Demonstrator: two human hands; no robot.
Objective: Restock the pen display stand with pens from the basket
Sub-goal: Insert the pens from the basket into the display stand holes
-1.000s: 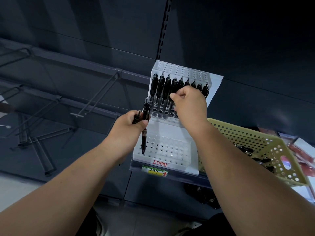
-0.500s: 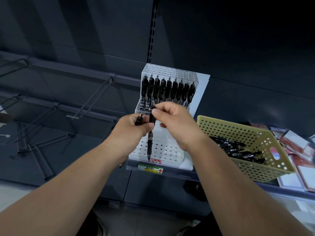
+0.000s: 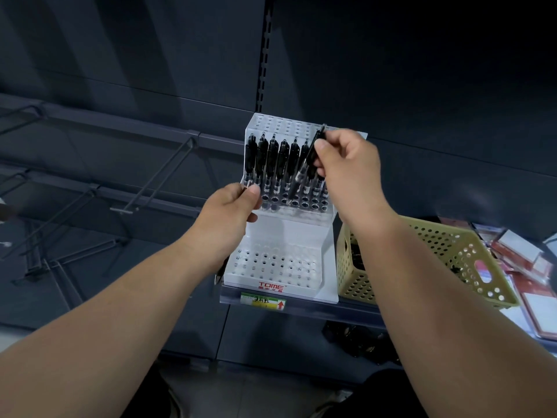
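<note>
Head view: my left hand [image 3: 232,212] is curled round a spare pen [image 3: 218,274] (only its tip shows below the wrist). Just right of it stands the white TOME pen display stand [image 3: 280,233], and the yellow perforated basket [image 3: 452,251] sits under my right forearm. Farther off, my right hand [image 3: 346,170] pinches a tilted black pen [image 3: 303,168], its tip at the upper tier's holes, before the row of standing pens [image 3: 271,158].

Peg hooks [image 3: 156,176] left, shelf-edge price label [image 3: 263,300], red packets [image 3: 518,251] far right.

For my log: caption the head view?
Right hand angles black pen toward white display stand; left hand grips spare pen.
</note>
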